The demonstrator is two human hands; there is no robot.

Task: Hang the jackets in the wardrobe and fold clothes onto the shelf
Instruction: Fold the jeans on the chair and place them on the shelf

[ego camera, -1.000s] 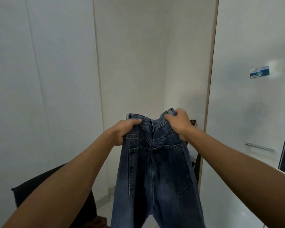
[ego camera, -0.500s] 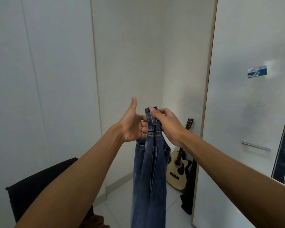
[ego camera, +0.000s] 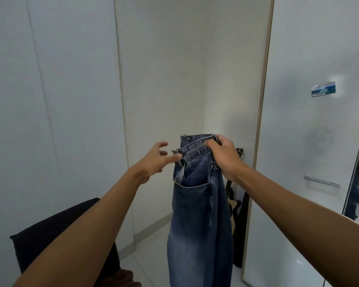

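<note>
Hanging folded lengthwise, stiff denim jeans; R hand grip pinches waistband, L hand fingers spread.

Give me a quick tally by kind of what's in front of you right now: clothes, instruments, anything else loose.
Jeans: 1, the pair hanging from the right hand
Guitars: 1, the guitar mostly hidden behind the jeans
Black fabric items: 1, the dark piece at lower left; kind unclear
Door stickers: 1, the sticker
Total: 4
</note>
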